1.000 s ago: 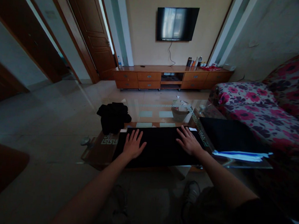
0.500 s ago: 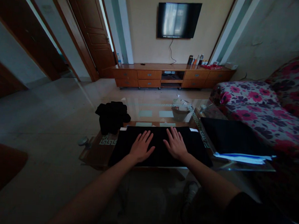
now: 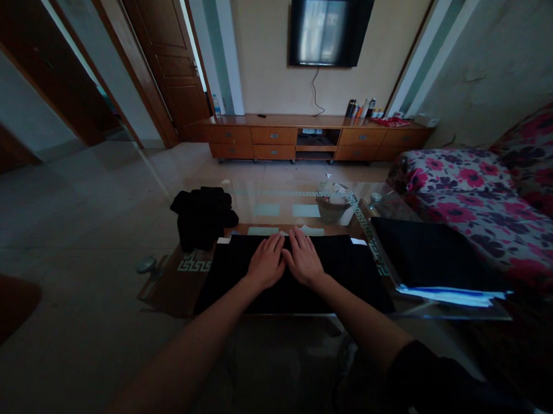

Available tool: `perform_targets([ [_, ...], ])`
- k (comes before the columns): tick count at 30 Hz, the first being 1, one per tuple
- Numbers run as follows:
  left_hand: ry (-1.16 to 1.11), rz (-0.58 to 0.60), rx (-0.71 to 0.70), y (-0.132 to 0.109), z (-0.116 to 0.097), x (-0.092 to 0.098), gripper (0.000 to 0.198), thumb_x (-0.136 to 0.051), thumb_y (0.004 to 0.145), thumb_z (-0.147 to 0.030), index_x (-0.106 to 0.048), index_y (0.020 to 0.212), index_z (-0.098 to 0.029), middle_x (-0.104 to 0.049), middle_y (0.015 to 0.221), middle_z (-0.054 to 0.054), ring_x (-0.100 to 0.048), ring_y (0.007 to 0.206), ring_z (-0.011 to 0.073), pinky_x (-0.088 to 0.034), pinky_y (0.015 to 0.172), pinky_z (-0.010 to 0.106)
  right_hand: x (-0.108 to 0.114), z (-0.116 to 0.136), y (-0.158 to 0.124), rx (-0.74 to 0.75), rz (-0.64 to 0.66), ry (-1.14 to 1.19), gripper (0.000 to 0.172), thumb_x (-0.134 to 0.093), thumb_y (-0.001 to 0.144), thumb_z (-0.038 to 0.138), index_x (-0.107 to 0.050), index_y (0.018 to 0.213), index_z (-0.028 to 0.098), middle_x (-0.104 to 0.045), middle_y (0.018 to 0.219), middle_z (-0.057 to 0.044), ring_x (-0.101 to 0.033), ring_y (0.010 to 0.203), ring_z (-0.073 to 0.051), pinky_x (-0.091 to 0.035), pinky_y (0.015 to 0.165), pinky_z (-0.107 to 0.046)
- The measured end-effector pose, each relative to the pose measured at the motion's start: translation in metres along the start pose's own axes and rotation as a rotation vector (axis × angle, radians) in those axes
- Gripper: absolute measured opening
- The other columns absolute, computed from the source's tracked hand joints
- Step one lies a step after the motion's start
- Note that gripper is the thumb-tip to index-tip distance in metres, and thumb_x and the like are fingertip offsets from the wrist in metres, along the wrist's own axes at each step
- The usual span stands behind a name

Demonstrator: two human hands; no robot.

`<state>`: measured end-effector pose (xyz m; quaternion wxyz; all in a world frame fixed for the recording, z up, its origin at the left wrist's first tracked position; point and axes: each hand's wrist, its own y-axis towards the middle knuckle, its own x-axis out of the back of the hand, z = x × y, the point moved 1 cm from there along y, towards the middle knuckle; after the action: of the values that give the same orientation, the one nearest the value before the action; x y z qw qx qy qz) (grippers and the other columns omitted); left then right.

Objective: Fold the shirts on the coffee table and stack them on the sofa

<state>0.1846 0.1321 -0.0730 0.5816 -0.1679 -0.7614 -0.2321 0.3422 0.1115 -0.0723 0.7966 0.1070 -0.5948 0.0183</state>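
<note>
A black cloth point(image 3: 347, 272) lies flat near the front edge of the glass table point(image 3: 253, 196), with white patches showing at its two far corners. My left hand point(image 3: 267, 262) rests flat on the middle of the cloth, fingers stretched forward. Right beside it my right hand point(image 3: 303, 258) lies palm down on the same cloth, and the two hands meet or nearly meet at the thumbs. Neither hand holds anything. To the left sits a crumpled black cloth point(image 3: 202, 218). A black folded stack point(image 3: 436, 252) with white and blue sheets under it lies at the right.
A clear bowl-like container point(image 3: 333, 207) is at the table's far part. Beyond stands a wooden cabinet point(image 3: 273, 136) with bottles on it, below a wall television point(image 3: 329, 34). A flowered sofa point(image 3: 475, 205) borders the table on the right.
My hands have come together over the middle of the cloth; the right one moved left and the left one slightly right. The view has shifted slightly.
</note>
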Motion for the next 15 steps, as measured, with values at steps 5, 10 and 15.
perform_targets([
  [5,0.061,0.149,0.021,0.015,0.000,-0.018,0.073,-0.043,0.095,-0.034,-0.024,0.163,-0.018,-0.021,0.170,0.009,-0.013,0.158,0.0253,-0.010,0.128,0.045,-0.021,0.014,0.022,0.032,0.108,0.065,0.072,-0.016,0.106,0.052,-0.024,0.163,0.009,-0.015,0.170,-0.012,-0.013,0.158,-0.025,-0.010,0.128,-0.044],
  [10,0.043,0.159,0.007,0.016,0.012,-0.022,0.074,-0.039,0.098,-0.044,-0.021,0.164,-0.015,-0.020,0.171,0.007,-0.012,0.159,0.0227,-0.012,0.129,0.043,-0.029,-0.006,0.020,0.024,0.105,0.028,0.079,-0.014,0.104,0.062,-0.026,0.163,0.011,-0.020,0.169,-0.012,-0.014,0.158,-0.025,-0.010,0.128,-0.042],
  [15,0.107,0.049,0.084,0.009,0.041,-0.017,0.073,-0.030,0.101,-0.057,-0.026,0.162,-0.018,-0.022,0.170,0.007,-0.016,0.158,0.0219,-0.014,0.129,0.042,-0.022,-0.053,0.010,-0.052,0.080,-0.087,0.085,-0.014,0.102,0.067,-0.029,0.162,0.009,-0.020,0.169,-0.013,-0.013,0.158,-0.025,-0.008,0.128,-0.042],
])
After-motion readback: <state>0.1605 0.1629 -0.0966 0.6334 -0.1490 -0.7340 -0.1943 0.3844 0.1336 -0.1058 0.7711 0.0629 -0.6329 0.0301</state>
